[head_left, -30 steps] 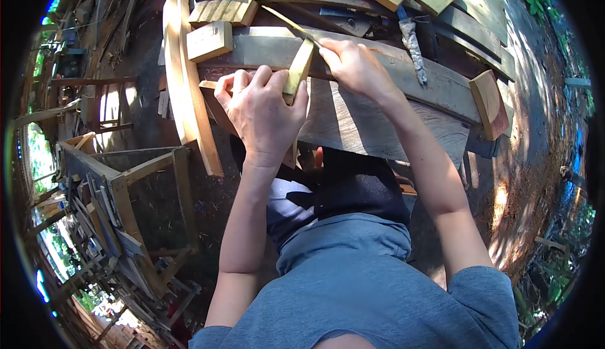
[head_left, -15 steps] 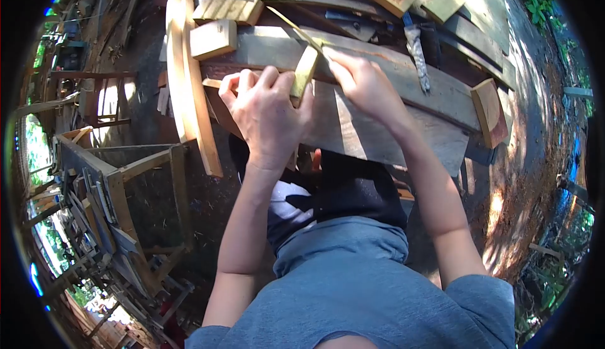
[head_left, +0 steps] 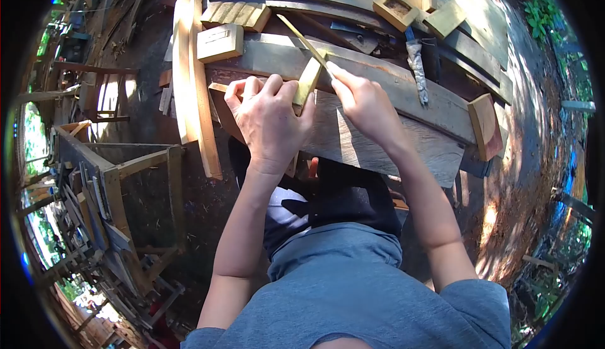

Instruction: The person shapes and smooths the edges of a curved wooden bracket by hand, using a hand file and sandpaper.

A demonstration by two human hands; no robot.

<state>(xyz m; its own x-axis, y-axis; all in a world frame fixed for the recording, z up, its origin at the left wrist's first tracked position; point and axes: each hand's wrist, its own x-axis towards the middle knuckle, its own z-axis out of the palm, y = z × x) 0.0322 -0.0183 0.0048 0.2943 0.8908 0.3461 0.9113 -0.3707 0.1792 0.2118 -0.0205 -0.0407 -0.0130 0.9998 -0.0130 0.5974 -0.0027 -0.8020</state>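
Observation:
My left hand (head_left: 270, 119) is closed around a small, pale wooden block (head_left: 309, 83), pressing it against the workbench with its far end sticking out past my fingers. In my right hand (head_left: 370, 108) is a long, thin, tapering tool that looks like a file (head_left: 301, 38). It lies slantwise across the block's far end, its tip pointing away to the upper left. The fingers hide its handle end. Both hands are over the near edge of the bench plank (head_left: 391, 78).
Left of the hands sit a squared block (head_left: 220, 43) and a grooved block (head_left: 236, 15). Beyond are a hollowed block (head_left: 395, 11) and a tool with a wrapped handle (head_left: 416, 65). Another block (head_left: 484, 126) stands at the bench's right end. A wooden frame (head_left: 112, 188) occupies the left floor.
The file and my right hand have drawn back slightly toward my body across the block's end. My left hand keeps its hold. The whole view has shifted a little.

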